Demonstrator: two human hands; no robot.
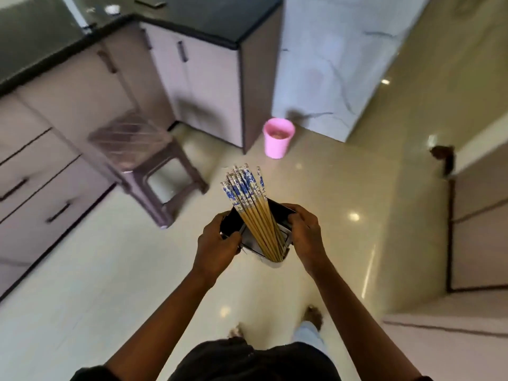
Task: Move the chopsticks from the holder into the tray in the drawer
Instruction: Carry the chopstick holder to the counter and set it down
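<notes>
Progress: early, as I judge it. None of the chopsticks (248, 207) has left the holder (231, 221).
Done: the holder stands on no counter. It is held in the air over the floor (330, 188), in front of the person.
Left to do: reach the drawer, open it, lift the chopsticks out and lay them in the tray. No tray and no open drawer shows, and the drawers (41, 193) at the left edge of the view are closed.
Left hand (217, 243): grips the holder's left end, with the fingers curled round its wall and the thumb by the rim.
Right hand (303, 232): grips the holder's right end, with the fingers wrapped over the far rim.
Chopsticks: one thick bundle with pale wooden shafts and blue-and-white patterned tops. The tips are down in the holder's near right part. The tops fan out and lean away from the person, well above the rim.
Holder: a dark, boxy container with an open top and a pale base showing below. It appears tilted away from the person.
Handling: the bundle sits loose and looks likely to shift if the holder tips further.
Around: a stool (154, 166) stands by the cabinets, a pink bin (278, 137) on the floor beyond it, and a dark counter (209, 15) above.
</notes>
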